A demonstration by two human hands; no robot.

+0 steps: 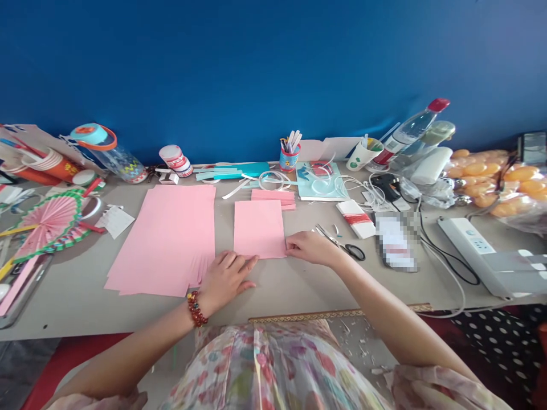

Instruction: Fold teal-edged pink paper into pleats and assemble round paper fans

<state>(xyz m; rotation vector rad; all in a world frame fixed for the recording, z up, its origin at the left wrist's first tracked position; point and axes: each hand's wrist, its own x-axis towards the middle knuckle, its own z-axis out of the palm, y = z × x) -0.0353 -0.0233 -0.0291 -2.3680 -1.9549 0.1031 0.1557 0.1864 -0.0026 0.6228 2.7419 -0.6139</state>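
A small rectangle of pink paper (258,228) lies flat on the grey table in front of me. My left hand (224,282) rests at its lower left corner, fingers stretched out, the index fingertip on the paper's near edge. At the lower right corner my right hand (311,247) has its fingers pinched together on the paper's edge. Left of it is a spread stack of larger pink sheets (164,239), its near right corner fanned out and partly hidden behind my left hand. Behind the small piece are narrow pink strips (273,197).
Black-handled scissors (354,251) lie right of my right hand, near a white card wound with red thread (356,218). A power strip (474,250) with cables stands farther right. A pink paper fan (51,222) is at far left. Along the wall stand a pen cup (289,158) and bottles.
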